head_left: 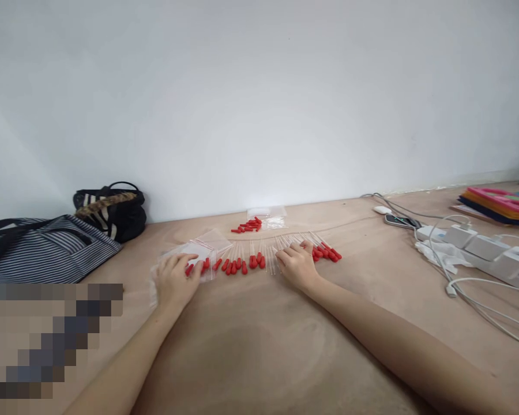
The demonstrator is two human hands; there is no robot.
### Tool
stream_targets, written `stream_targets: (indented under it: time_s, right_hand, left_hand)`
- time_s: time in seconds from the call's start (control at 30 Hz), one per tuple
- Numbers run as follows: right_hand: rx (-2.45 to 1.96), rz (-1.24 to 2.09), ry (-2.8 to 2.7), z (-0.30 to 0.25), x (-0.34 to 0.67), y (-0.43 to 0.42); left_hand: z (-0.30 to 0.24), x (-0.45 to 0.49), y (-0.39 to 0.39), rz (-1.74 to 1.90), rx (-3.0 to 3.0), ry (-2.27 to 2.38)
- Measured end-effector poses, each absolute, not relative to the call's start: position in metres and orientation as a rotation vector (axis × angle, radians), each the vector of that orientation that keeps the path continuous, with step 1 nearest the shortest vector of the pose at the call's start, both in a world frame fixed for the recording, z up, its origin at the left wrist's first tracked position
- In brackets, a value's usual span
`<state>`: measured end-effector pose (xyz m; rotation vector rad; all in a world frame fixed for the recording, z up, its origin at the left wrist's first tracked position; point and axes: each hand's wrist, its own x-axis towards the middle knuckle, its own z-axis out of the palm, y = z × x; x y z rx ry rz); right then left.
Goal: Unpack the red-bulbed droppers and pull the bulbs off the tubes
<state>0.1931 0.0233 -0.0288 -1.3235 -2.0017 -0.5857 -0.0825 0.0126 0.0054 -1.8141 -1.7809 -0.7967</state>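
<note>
A row of glass droppers with red rubber bulbs [244, 267] lies across the middle of the table, their thin tubes pointing toward the wall. My left hand [176, 282] rests on clear plastic zip bags [211, 239] at the row's left end, thumb and fingers apart around a few red bulbs. Over bare glass tubes [270, 259] lies my right hand [297, 264], its fingers spread and slightly bent. More red-bulbed droppers [328, 252] sit just beyond its fingertips. What is under either palm is hidden. Behind the row are loose red bulbs [248, 225] and a bag of glass tubes [273, 221].
At the left stand a striped bag [60, 248] and a black bag [130, 216]. White chargers [488, 246] on a power strip, with trailing cables [480, 308], occupy the right side. Colourful flat trays [501, 204] are stacked farther back. A white wall [259, 104] bounds the table.
</note>
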Motion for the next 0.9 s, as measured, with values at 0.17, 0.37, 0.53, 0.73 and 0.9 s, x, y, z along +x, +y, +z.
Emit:
stream_targets:
  time_s: [0.17,0.37,0.53,0.73,0.9]
  right_hand:
    - [-1.451,-0.587,-2.061,-0.027,0.183,0.027]
    - [-1.488,-0.557,-2.085,-0.03,0.179,0.027]
    - [-1.474,-0.506,-2.109,-0.032,0.176,0.025]
    - [-1.445,-0.459,-2.111,-0.029,0.174,0.021]
    - [-1.394,-0.417,-2.132,-0.025,0.179,0.013]
  left_hand:
    - [-0.006,-0.028,0.0,-0.807,-2.258,-1.355]
    - [-0.013,0.009,0.015,-0.769,-2.317,-1.337]
    - [-0.017,0.012,0.023,-0.734,-2.337,-1.315]
    - [-0.015,0.009,0.02,-0.916,-2.264,-1.3]
    - [-0.01,0.0,0.008,-1.303,-2.123,-1.292]
